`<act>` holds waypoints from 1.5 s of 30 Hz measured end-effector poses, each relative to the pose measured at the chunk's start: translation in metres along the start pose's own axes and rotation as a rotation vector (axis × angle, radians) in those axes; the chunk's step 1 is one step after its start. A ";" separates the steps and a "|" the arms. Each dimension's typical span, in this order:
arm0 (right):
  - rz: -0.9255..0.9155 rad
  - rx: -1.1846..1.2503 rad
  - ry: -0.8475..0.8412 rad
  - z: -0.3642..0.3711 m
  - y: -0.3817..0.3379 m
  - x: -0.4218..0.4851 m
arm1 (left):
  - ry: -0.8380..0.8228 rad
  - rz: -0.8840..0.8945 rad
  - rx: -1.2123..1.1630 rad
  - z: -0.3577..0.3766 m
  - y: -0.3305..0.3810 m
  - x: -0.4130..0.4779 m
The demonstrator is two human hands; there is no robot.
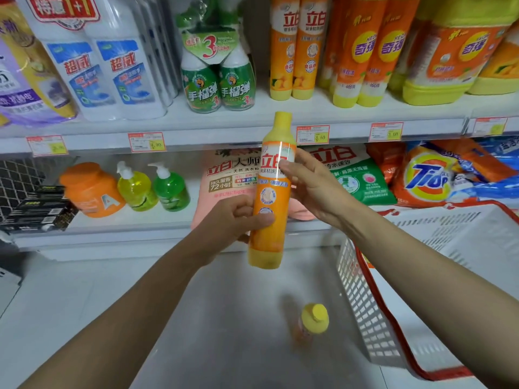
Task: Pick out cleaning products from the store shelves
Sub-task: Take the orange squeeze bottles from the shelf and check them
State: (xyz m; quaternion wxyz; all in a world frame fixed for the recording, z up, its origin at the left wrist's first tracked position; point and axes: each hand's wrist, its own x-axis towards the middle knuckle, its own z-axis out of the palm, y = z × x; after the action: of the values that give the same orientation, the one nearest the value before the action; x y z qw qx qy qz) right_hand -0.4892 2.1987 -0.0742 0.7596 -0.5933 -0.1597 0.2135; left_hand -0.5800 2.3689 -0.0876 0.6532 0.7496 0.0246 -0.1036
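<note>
I hold a tall orange dish-soap bottle (271, 192) with a yellow cap upright in front of the shelves. My left hand (233, 220) grips its lower half, thumb across the front. My right hand (311, 183) touches the upper label from the right, fingers fairly straight, thumb on the label. Two matching orange bottles (297, 49) stand on the upper shelf (224, 122) directly above. A white plastic basket (421, 276) with a red rim hangs from my right forearm, and I cannot see inside it.
Another yellow-capped bottle (313, 321) stands on the grey floor below, blurred. The upper shelf holds white toilet-cleaner bottles (106, 60), green bottles (219, 80) and orange detergent jugs (449, 51). The lower shelf holds pump bottles (153, 186), an orange tub (90, 189), powder bags (429, 175).
</note>
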 end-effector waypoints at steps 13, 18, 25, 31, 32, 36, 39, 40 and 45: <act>0.094 -0.056 0.018 0.006 0.000 -0.002 | 0.034 -0.129 -0.045 -0.025 0.018 -0.009; -0.121 -0.423 -0.192 0.008 0.008 -0.013 | 0.372 0.319 -0.044 -0.048 0.035 -0.006; -0.074 -0.593 -0.327 0.013 0.047 -0.024 | 0.229 0.441 0.351 -0.050 0.026 -0.015; 0.016 -0.733 -0.350 0.005 0.078 -0.043 | 0.219 0.502 0.570 -0.028 -0.009 -0.022; 0.055 -0.779 -0.366 0.001 0.081 -0.048 | 0.184 0.503 0.583 -0.020 -0.017 -0.023; 0.233 -1.126 -0.504 -0.029 0.091 -0.071 | 0.042 0.454 0.705 0.013 -0.062 -0.029; 0.370 -1.163 -0.548 -0.053 0.096 -0.091 | -0.021 0.402 0.720 0.032 -0.094 -0.034; 0.403 -1.207 -0.582 -0.057 0.097 -0.097 | -0.028 0.396 0.725 0.037 -0.103 -0.034; 0.220 -1.444 -0.625 -0.061 0.109 -0.110 | -0.083 0.326 0.700 0.059 -0.136 -0.038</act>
State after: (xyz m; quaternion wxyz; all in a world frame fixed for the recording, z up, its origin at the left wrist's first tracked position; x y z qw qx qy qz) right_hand -0.5677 2.1142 -0.1933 0.0817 -0.8642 -0.4049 0.2874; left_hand -0.6475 2.3342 -0.2205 0.3660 0.9166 -0.1580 -0.0308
